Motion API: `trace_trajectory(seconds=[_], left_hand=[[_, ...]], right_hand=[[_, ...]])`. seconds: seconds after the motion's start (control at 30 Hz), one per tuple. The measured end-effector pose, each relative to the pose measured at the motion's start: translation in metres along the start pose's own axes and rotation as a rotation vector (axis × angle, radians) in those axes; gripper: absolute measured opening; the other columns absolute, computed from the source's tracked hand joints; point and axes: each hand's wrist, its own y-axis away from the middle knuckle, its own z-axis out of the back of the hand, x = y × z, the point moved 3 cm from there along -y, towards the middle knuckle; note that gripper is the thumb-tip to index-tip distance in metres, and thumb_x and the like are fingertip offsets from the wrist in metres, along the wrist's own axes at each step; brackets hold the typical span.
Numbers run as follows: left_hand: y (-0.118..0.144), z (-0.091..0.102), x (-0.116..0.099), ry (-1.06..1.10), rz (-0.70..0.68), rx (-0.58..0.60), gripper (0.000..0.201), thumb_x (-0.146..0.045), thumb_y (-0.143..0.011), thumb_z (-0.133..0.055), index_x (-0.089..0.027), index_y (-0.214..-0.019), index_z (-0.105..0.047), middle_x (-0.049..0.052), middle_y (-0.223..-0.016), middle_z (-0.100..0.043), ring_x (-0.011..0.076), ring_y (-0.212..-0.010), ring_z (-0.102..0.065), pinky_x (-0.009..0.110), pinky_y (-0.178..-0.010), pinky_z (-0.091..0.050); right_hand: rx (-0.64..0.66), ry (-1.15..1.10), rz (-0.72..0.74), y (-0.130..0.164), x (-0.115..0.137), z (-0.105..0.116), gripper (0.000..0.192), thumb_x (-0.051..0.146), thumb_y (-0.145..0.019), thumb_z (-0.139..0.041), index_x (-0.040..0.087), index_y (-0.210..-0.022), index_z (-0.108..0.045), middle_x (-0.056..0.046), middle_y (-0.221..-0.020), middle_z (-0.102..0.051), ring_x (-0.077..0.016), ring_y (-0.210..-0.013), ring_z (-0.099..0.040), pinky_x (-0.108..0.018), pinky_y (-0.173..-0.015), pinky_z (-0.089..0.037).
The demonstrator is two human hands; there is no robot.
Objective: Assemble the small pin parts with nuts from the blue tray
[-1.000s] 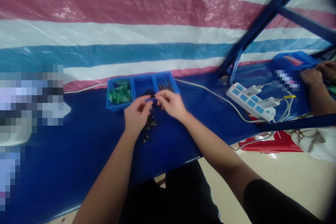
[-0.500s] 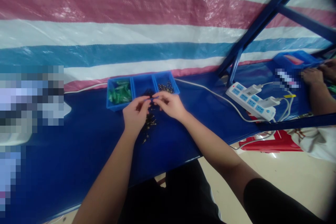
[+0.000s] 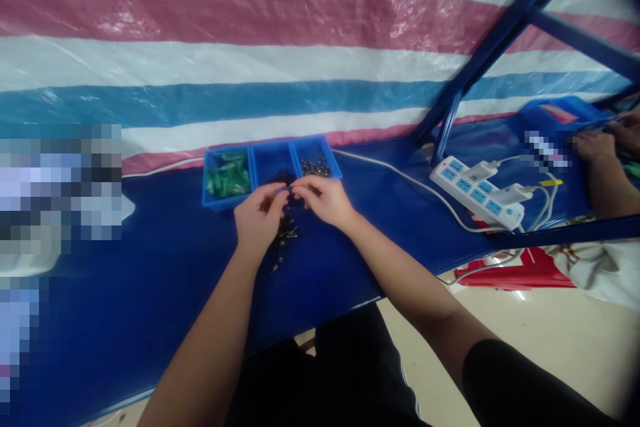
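Note:
My left hand and my right hand meet fingertip to fingertip at the front of a blue three-part bin. Both are closed in a pinch; whatever sits between the fingers is too small and hidden to name. Green plastic pieces fill the bin's left compartment. Small black parts lie in the middle one, partly behind my fingers. Small brass-and-silver metal parts are in the right one. Below my hands, a loose pile of small dark and brass-coloured pieces lies on the blue table.
A white power strip with plugged-in chargers and a white cable lies to the right, near a blue metal frame. Farther right are another person's hands and a blue bin. A striped sheet hangs behind.
Both hands stay in nearly the same place, with only a slight shift of the fingertips. The pile and bin look unchanged.

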Motion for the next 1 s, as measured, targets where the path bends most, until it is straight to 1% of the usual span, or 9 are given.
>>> trace_trajectory(seconds=[0.2, 0.33, 0.43, 0.53, 0.77, 0.9, 1.0], left_hand=[[-0.0008, 0.0, 0.002, 0.023, 0.007, -0.024, 0.027, -0.039, -0.09, -0.068, -0.02, -0.108, -0.075, 0.001, -0.076, -0.074, 0.0098, -0.055, -0.064, 0.022, -0.06, -0.053], [-0.0005, -0.0004, 0.0017, 0.025, 0.021, -0.002, 0.028, -0.039, -0.089, -0.069, -0.02, -0.109, -0.076, 0.002, -0.077, -0.074, 0.0096, -0.054, -0.064, 0.022, -0.06, -0.054], [-0.0001, -0.0003, 0.0004, 0.018, 0.014, 0.012, 0.03, -0.039, -0.088, -0.069, -0.021, -0.112, -0.075, 0.001, -0.077, -0.075, 0.0094, -0.054, -0.064, 0.023, -0.062, -0.054], [0.0002, -0.0002, 0.0005, 0.011, 0.005, 0.008, 0.031, -0.039, -0.088, -0.07, -0.022, -0.113, -0.075, 0.001, -0.077, -0.074, 0.0097, -0.055, -0.064, 0.023, -0.063, -0.054], [-0.0001, 0.0001, 0.0025, 0.026, 0.008, -0.007, 0.027, -0.038, -0.089, -0.068, -0.02, -0.108, -0.075, 0.001, -0.075, -0.074, 0.009, -0.055, -0.064, 0.021, -0.062, -0.053], [0.0, 0.0009, 0.0021, 0.032, 0.024, -0.025, 0.027, -0.038, -0.09, -0.068, -0.019, -0.107, -0.075, 0.001, -0.076, -0.074, 0.0086, -0.055, -0.064, 0.02, -0.06, -0.053], [0.0003, -0.0001, 0.0031, 0.048, 0.027, -0.012, 0.027, -0.038, -0.089, -0.068, -0.019, -0.107, -0.075, 0.001, -0.076, -0.074, 0.0083, -0.053, -0.063, 0.02, -0.059, -0.052]], right_hand=[[-0.007, 0.012, 0.015, 0.0013, -0.0022, -0.0003, 0.025, 0.039, -0.095, -0.067, 0.021, -0.111, -0.073, 0.0, -0.081, -0.073, -0.0096, -0.057, -0.064, -0.024, -0.064, -0.055], [-0.017, 0.022, 0.007, 0.0013, -0.0015, 0.001, 0.024, 0.04, -0.095, -0.065, 0.02, -0.105, -0.074, -0.002, -0.084, -0.074, -0.0102, -0.058, -0.065, -0.025, -0.062, -0.055], [-0.035, 0.026, 0.003, 0.0007, 0.0, 0.0023, 0.023, 0.039, -0.096, -0.064, 0.02, -0.105, -0.074, -0.003, -0.087, -0.075, -0.0104, -0.059, -0.065, -0.025, -0.063, -0.055], [-0.017, 0.03, -0.002, 0.0005, 0.0012, 0.0021, 0.023, 0.039, -0.098, -0.062, 0.02, -0.104, -0.073, -0.003, -0.089, -0.076, -0.0103, -0.059, -0.065, -0.025, -0.063, -0.055], [0.004, 0.019, 0.006, 0.0008, 0.0011, 0.0005, 0.025, 0.04, -0.098, -0.061, 0.019, -0.105, -0.073, -0.002, -0.085, -0.075, -0.0099, -0.06, -0.065, -0.023, -0.063, -0.054], [-0.025, 0.042, 0.057, 0.0011, 0.0007, -0.0004, 0.027, 0.04, -0.093, -0.069, 0.018, -0.108, -0.074, 0.0, -0.079, -0.073, -0.0095, -0.06, -0.064, -0.022, -0.064, -0.054], [-0.047, 0.069, 0.075, 0.0013, 0.0015, -0.0002, 0.025, 0.039, -0.094, -0.069, 0.019, -0.105, -0.075, -0.001, -0.078, -0.073, -0.0095, -0.06, -0.063, -0.022, -0.064, -0.054]])
